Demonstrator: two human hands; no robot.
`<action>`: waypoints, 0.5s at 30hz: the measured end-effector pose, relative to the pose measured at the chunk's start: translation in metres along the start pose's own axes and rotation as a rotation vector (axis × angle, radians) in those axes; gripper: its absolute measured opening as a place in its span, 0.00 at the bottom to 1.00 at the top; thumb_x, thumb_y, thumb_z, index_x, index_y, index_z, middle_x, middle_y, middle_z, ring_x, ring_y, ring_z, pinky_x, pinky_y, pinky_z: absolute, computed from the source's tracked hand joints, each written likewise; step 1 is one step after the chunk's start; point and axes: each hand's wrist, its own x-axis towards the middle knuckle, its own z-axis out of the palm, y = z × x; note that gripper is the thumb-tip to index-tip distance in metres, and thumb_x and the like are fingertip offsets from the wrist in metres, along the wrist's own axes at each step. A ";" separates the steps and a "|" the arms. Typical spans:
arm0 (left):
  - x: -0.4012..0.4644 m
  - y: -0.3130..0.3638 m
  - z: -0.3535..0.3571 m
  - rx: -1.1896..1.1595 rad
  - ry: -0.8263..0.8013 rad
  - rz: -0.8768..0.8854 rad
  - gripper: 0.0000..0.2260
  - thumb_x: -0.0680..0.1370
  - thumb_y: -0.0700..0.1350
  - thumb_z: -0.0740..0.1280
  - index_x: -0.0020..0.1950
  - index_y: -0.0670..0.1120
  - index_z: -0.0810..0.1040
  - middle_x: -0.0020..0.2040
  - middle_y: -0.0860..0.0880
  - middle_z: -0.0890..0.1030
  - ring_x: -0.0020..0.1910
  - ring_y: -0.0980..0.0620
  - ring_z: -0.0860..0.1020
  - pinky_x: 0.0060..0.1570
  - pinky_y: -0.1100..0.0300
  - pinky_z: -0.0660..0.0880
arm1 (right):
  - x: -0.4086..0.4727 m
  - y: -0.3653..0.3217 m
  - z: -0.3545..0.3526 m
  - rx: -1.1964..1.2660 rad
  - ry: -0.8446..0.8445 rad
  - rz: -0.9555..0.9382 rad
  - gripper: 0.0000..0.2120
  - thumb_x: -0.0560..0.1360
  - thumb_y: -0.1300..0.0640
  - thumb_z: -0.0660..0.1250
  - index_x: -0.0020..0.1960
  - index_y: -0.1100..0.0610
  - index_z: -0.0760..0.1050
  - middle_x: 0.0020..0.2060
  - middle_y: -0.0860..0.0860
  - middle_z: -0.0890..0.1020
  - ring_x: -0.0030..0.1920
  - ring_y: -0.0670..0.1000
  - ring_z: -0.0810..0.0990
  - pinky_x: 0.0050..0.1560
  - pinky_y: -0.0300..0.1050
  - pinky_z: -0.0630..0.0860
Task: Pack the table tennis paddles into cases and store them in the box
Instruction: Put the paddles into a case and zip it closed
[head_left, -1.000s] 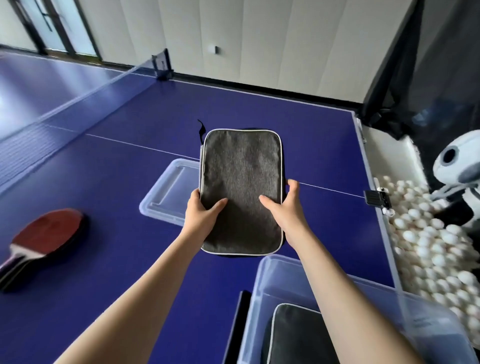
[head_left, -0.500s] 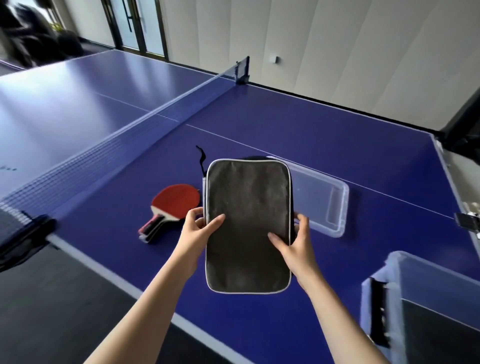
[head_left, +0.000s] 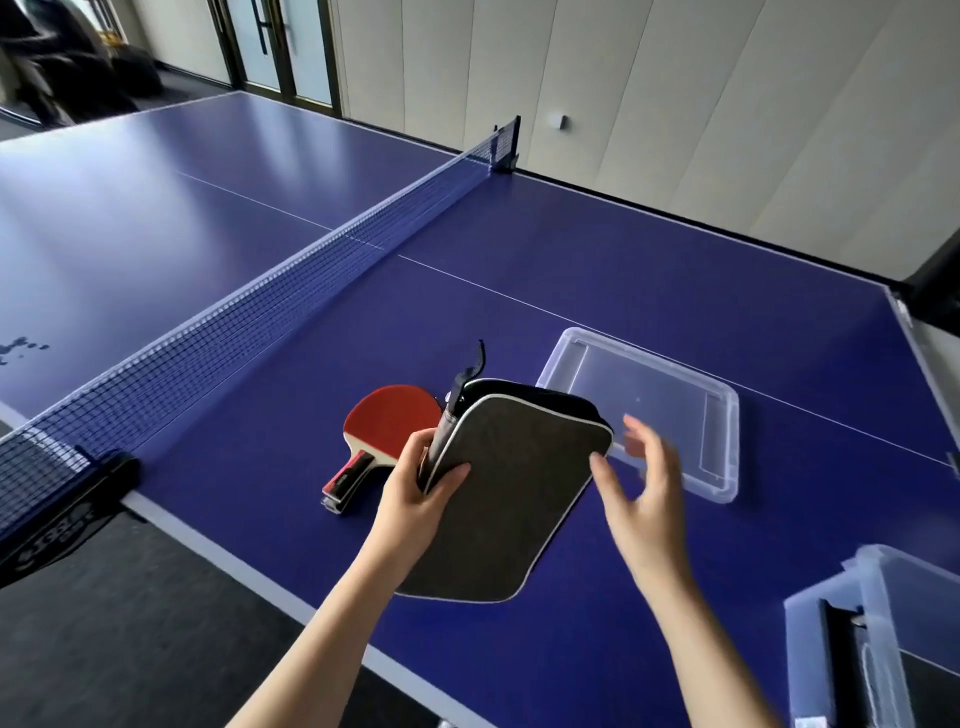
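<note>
A grey fabric paddle case (head_left: 506, 493) with white piping and a black zip pull is held tilted above the blue table. My left hand (head_left: 421, 493) grips its left edge near the zip. Just right of the case, my right hand (head_left: 641, 493) hovers with fingers spread and holds nothing. A red-faced paddle (head_left: 387, 423) lies flat on the table to the left of the case, handle toward me. The clear plastic box (head_left: 878, 613) stands at the lower right with a dark case (head_left: 930, 686) inside it.
The box's clear lid (head_left: 719, 415) lies flat on the table behind my right hand. The net (head_left: 270, 306) runs across the table to the left. The table's near edge (head_left: 249, 569) passes under my left forearm, with dark floor beyond it.
My right hand has let go of the case and opened beside it. My left hand has tilted the case. The view swung left, so the box moved toward the right edge.
</note>
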 end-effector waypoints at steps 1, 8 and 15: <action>0.006 -0.001 -0.001 0.035 -0.009 0.008 0.12 0.77 0.43 0.69 0.58 0.54 0.74 0.47 0.60 0.82 0.47 0.61 0.80 0.44 0.68 0.76 | 0.014 -0.006 0.000 -0.024 0.010 -0.066 0.18 0.75 0.59 0.69 0.64 0.57 0.73 0.53 0.48 0.74 0.56 0.50 0.75 0.56 0.41 0.71; 0.043 -0.003 0.009 0.386 -0.144 0.195 0.15 0.75 0.45 0.72 0.58 0.56 0.73 0.50 0.58 0.80 0.52 0.62 0.77 0.51 0.69 0.71 | 0.080 -0.040 0.020 -0.081 -0.299 -0.139 0.05 0.73 0.59 0.70 0.48 0.54 0.81 0.45 0.46 0.77 0.50 0.47 0.74 0.50 0.34 0.70; 0.073 -0.011 0.021 0.512 -0.277 0.278 0.17 0.75 0.48 0.72 0.62 0.49 0.74 0.55 0.57 0.79 0.55 0.56 0.77 0.56 0.58 0.73 | 0.115 -0.042 0.018 -0.136 -0.669 0.052 0.10 0.72 0.59 0.69 0.44 0.43 0.82 0.47 0.44 0.80 0.50 0.42 0.76 0.49 0.30 0.70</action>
